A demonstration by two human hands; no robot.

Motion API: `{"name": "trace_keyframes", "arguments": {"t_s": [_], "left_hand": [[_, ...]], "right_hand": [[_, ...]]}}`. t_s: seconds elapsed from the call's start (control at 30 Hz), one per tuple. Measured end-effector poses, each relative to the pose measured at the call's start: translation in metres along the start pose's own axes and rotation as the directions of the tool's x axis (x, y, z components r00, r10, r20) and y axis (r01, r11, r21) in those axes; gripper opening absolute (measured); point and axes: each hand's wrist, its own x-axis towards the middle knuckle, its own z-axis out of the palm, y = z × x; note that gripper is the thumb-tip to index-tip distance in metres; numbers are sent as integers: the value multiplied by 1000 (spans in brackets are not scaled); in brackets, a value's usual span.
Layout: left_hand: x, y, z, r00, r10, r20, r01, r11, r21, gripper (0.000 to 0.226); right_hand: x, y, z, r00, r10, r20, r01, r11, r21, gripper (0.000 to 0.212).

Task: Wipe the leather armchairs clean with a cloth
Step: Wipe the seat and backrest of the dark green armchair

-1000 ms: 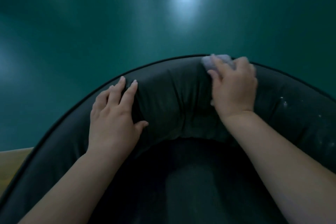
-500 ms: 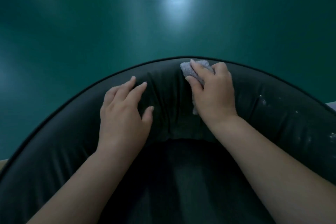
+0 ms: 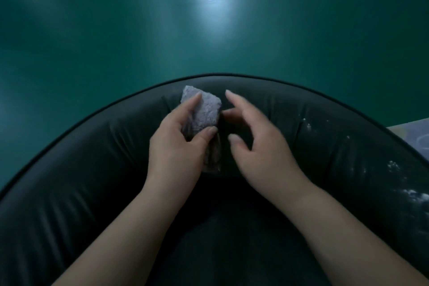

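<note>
Since the earlier frames the cloth (image 3: 201,112) has passed from right hand to left. The left hand (image 3: 178,146) pinches it against the armchair (image 3: 325,137) backrest; the right hand (image 3: 260,141) hovers beside, fingers apart, perhaps just touching.

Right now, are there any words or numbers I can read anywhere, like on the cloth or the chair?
No words or numbers can be read anywhere.
Cloth, held by the left hand: plain, no label.
Armchair: white specks only, no writing.
Pale surface at the right edge: faint curved marks, too blurred to read.
</note>
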Motion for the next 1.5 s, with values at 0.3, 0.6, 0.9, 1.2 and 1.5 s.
{"name": "trace_keyframes", "arguments": {"t_s": [0.3, 0.6, 0.9, 1.2, 1.5], "left_hand": [[44, -3, 46, 953, 302, 38, -288, 856, 430, 73], [9, -18, 60, 890, 446, 98, -445, 798, 407, 43], [1, -12, 82, 921, 368, 130, -387, 820, 422, 43], [40, 15, 94, 947, 319, 43, -304, 843, 443, 26], [29, 14, 105, 939, 344, -22, -289, 821, 493, 37]], "right_hand": [[36, 59, -81, 988, 147, -51, -134, 630, -765, 111], [32, 77, -77, 992, 119, -43, -110, 642, -759, 107], [30, 84, -82, 996, 74, -42, -80, 650, -755, 105], [30, 86, -81, 996, 66, -61, -90, 681, -727, 107], [30, 87, -83, 996, 52, -71, -87, 693, -716, 105]]}}
